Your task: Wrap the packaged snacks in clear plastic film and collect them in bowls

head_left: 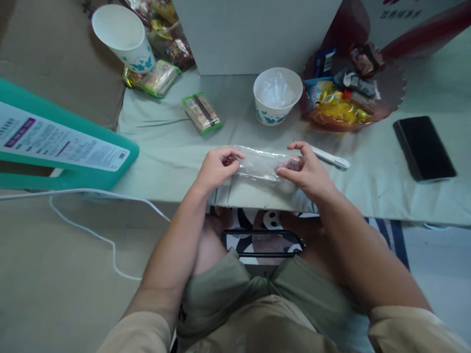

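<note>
A clear plastic bag point(258, 164) lies flat near the front edge of the cloth-covered table point(176, 147). My left hand point(216, 168) pinches its left end with curled fingers. My right hand point(308, 170) grips its right end, thumb and fingers closed on the film. Something pinkish shows through the plastic by my right fingers; I cannot make out what it is.
A paper cup point(276, 96) lined with plastic stands behind the bag, beside a red dish point(390, 93) of wrapped snacks. A white pen-like tool point(330, 158), a black phone point(424, 147), a green-edged snack pack point(201, 113), a tipped paper cup point(123, 36) and a teal box point(55, 142) lie around.
</note>
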`<action>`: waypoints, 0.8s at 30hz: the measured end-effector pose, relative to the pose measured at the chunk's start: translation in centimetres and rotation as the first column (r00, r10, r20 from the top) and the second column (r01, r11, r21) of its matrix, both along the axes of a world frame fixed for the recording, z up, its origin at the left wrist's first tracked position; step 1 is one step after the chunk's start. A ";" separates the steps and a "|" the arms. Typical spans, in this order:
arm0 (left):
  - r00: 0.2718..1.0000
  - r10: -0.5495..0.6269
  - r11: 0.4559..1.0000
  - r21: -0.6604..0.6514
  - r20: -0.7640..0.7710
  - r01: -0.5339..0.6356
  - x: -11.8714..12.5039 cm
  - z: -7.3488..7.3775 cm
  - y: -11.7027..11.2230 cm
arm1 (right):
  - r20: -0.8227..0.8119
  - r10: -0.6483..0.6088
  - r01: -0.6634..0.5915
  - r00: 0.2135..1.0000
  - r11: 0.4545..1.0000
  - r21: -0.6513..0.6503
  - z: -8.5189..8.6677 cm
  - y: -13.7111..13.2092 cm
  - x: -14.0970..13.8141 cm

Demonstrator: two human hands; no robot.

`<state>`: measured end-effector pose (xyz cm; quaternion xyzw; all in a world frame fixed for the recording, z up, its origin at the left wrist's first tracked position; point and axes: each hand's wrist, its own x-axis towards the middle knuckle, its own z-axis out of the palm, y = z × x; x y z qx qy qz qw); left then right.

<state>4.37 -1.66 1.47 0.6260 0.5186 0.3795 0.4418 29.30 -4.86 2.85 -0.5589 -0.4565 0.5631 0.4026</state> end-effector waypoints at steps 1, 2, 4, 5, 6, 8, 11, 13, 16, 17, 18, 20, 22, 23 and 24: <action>0.994 0.104 0.992 0.082 -0.038 -0.100 0.1 -0.2 0.0 | -0.014 -0.022 0.022 1.000 1.000 -0.002 -0.1 0.0 -0.3; 0.971 0.230 0.958 0.189 -0.063 -0.215 0.3 -0.3 0.0 | -0.016 -0.046 0.046 0.999 0.999 0.002 -0.1 0.0 -0.6; 0.897 0.436 0.829 0.416 -0.066 -0.373 0.8 -0.2 -0.4 | 0.011 -0.091 0.091 0.996 0.995 0.038 -0.1 -0.1 -1.1; 0.879 0.472 0.775 0.504 -0.061 -0.381 1.2 0.0 -0.7 | 0.018 -0.106 0.105 0.994 0.992 0.076 -0.1 -0.1 -1.2; 0.886 0.459 0.751 0.561 -0.065 -0.348 1.8 0.2 -1.1 | 0.014 -0.112 0.110 0.994 0.986 0.127 -0.1 -0.1 -1.4; 0.939 0.335 0.787 0.572 -0.083 -0.230 3.1 0.5 -2.1 | -0.008 -0.087 0.086 0.996 0.969 0.231 -0.1 -0.4 -1.7; 0.995 0.084 0.950 0.297 0.052 -0.096 5.1 0.7 -3.3 | -0.075 0.002 0.018 0.997 0.964 0.265 -0.1 -1.1 -2.4; 0.961 -0.057 0.998 0.020 0.272 0.053 6.1 0.6 -3.6 | -0.231 0.055 -0.013 0.971 0.984 0.179 0.0 -1.6 -2.9; 0.864 -0.035 0.963 -0.214 0.502 0.164 6.4 0.4 -3.3 | -0.516 0.080 -0.098 0.853 0.995 -0.008 0.1 -1.9 -3.3; 0.859 0.018 0.960 -0.249 0.511 0.129 6.2 0.3 -3.1 | -0.574 0.080 -0.132 0.815 0.990 -0.049 0.2 -1.9 -3.3; 0.872 0.072 0.964 -0.257 0.484 0.063 5.9 0.3 -2.8 | -0.607 0.079 -0.154 0.791 0.985 -0.073 0.2 -1.8 -3.2; 0.925 0.169 0.978 -0.175 0.340 -0.115 5.0 0.3 -2.2 | -0.626 0.047 -0.129 0.779 0.988 -0.086 0.4 -1.3 -2.8; 0.948 0.274 0.961 0.005 0.160 -0.278 3.8 0.6 -1.4 | -0.619 -0.024 -0.053 0.785 0.993 -0.105 0.5 -0.9 -2.4; 0.941 0.323 0.941 0.077 0.100 -0.331 3.2 0.8 -0.9 | -0.617 -0.055 -0.022 0.785 0.993 -0.118 0.6 -0.8 -2.2; 0.929 0.365 0.920 0.128 0.065 -0.371 2.6 1.1 -0.2 | -0.617 -0.074 -0.007 0.783 0.992 -0.128 0.7 -0.7 -2.1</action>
